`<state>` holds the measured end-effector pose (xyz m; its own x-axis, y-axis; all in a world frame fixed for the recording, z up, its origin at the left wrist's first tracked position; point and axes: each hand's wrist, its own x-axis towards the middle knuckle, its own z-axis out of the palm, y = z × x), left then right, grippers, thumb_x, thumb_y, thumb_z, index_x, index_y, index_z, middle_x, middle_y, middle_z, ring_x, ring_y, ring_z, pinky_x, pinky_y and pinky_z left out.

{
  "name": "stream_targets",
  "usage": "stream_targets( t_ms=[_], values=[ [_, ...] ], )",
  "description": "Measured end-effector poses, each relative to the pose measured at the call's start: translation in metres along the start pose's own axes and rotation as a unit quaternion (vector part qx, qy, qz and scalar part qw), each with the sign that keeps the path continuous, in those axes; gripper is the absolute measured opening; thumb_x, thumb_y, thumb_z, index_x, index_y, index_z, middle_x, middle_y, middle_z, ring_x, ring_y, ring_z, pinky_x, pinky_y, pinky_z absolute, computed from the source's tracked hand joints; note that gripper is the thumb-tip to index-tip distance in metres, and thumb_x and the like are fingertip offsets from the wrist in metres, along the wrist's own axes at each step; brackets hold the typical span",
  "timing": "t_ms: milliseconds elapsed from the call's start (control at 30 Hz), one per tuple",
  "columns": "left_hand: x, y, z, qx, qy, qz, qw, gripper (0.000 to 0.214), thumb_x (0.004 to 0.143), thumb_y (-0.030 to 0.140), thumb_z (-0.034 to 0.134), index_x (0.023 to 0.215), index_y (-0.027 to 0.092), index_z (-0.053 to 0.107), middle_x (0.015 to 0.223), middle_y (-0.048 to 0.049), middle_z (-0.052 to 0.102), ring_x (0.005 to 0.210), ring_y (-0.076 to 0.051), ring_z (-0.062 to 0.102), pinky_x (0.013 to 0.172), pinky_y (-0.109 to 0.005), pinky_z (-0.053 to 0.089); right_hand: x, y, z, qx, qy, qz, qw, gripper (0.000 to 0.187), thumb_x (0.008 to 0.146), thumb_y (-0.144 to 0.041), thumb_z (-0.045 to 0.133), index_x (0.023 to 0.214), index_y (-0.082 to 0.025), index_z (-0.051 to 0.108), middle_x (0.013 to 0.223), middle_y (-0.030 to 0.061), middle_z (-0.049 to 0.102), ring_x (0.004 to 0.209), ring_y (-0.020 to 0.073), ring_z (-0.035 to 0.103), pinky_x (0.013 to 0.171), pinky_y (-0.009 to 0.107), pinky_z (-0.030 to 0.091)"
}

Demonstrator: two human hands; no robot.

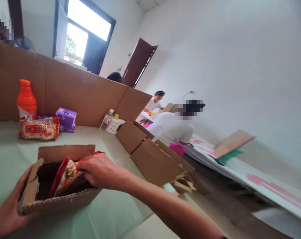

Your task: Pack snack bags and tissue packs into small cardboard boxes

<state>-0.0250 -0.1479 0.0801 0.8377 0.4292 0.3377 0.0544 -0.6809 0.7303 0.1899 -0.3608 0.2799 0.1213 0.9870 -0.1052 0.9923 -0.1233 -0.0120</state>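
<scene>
A small open cardboard box stands on the pale green tabletop in front of me. My left hand grips the box by its left end, thumb along the side and fingers underneath or out of sight. My right hand reaches over the right side of the box, its fingers closed on the upper edge of a red snack bag with a picture of the food on it. The bag is tilted and partly inside the box, its lower part hidden by the front wall.
Behind the box are a packaged snack, an orange bottle and a purple tissue pack. A clear bottle and white container stand near a larger open carton. A cardboard partition runs behind. People work at other tables.
</scene>
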Motion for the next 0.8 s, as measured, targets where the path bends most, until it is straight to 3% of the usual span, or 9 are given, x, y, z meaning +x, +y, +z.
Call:
stream_targets(
  t_ms=[67,167,333,467,567,633,733,800],
  values=[
    [0.002,0.000,0.000,-0.027,-0.009,-0.006,1.000,0.113,0.073,0.061,0.072,0.161,0.039,0.006,0.168,-0.0032,0.028,0.139,-0.046,0.047,0.105,-0.053,0.053,0.018,-0.004,-0.001,-0.041,-0.074,-0.030,0.996,0.023,0.087,-0.015,0.056,0.100,-0.019,0.074,0.098,0.0085,0.078,0.084,0.0217,0.072,0.059,0.028,0.040],
    [0.000,0.009,0.001,-0.076,0.000,-0.032,0.997,0.113,0.072,0.061,0.073,0.161,0.039,0.008,0.168,-0.0020,0.026,0.142,-0.046,0.042,0.109,-0.056,0.048,0.039,-0.016,0.007,-0.081,-0.132,-0.080,0.985,0.021,0.088,-0.020,0.060,0.099,-0.015,0.077,0.094,0.0140,0.079,0.083,0.0264,0.073,0.060,0.030,0.044],
    [-0.006,0.020,0.004,-0.145,-0.022,-0.026,0.989,0.118,0.073,0.056,0.079,0.162,0.036,0.004,0.169,-0.0068,0.025,0.145,-0.044,0.039,0.115,-0.053,0.045,0.061,-0.032,0.030,-0.084,-0.190,-0.120,0.971,0.023,0.092,-0.018,0.058,0.102,-0.011,0.078,0.093,0.0167,0.079,0.082,0.0275,0.074,0.062,0.032,0.049],
    [-0.007,0.029,0.002,-0.161,-0.055,-0.040,0.985,0.116,0.077,0.050,0.078,0.161,0.037,-0.001,0.169,-0.0093,0.021,0.148,-0.041,0.035,0.118,-0.053,0.040,0.062,-0.028,0.023,-0.015,-0.195,-0.120,0.973,0.019,0.091,-0.020,0.060,0.096,-0.014,0.078,0.090,0.0125,0.079,0.074,0.0237,0.073,0.060,0.030,0.047],
    [-0.005,0.038,0.000,-0.171,-0.063,-0.046,0.982,0.119,0.077,0.053,0.078,0.160,0.035,-0.004,0.170,-0.0106,0.018,0.149,-0.042,0.031,0.119,-0.055,0.037,0.042,-0.010,0.013,0.069,-0.095,-0.111,0.987,0.019,0.092,-0.018,0.058,0.095,-0.019,0.077,0.091,0.0080,0.079,0.081,0.0219,0.073,0.069,0.029,0.050],
    [-0.004,0.042,-0.001,-0.180,-0.070,-0.049,0.980,0.120,0.078,0.055,0.077,0.160,0.036,-0.007,0.170,-0.0110,0.017,0.149,-0.043,0.032,0.119,-0.055,0.038,0.016,0.007,0.014,0.150,0.051,-0.080,0.984,0.020,0.095,-0.019,0.055,0.096,-0.021,0.076,0.092,0.0053,0.078,0.084,0.0198,0.073,0.074,0.028,0.052],
    [-0.006,0.043,-0.001,-0.174,-0.075,-0.052,0.981,0.116,0.080,0.061,0.073,0.160,0.038,-0.007,0.170,-0.0101,0.016,0.149,-0.041,0.034,0.118,-0.054,0.040,-0.032,0.033,0.032,0.217,0.278,0.000,0.936,0.018,0.098,-0.030,0.054,0.102,-0.028,0.072,0.096,0.0048,0.077,0.085,0.0215,0.073,0.076,0.031,0.058],
    [-0.012,0.043,0.000,-0.137,-0.042,-0.038,0.989,0.113,0.077,0.073,0.069,0.161,0.039,0.002,0.170,-0.0093,0.016,0.150,-0.043,0.030,0.119,-0.058,0.036,-0.061,0.043,0.050,0.214,0.344,0.029,0.914,0.026,0.097,-0.038,0.056,0.120,-0.033,0.067,0.114,0.0070,0.074,0.102,0.0273,0.072,0.083,0.037,0.060]
  ],
)
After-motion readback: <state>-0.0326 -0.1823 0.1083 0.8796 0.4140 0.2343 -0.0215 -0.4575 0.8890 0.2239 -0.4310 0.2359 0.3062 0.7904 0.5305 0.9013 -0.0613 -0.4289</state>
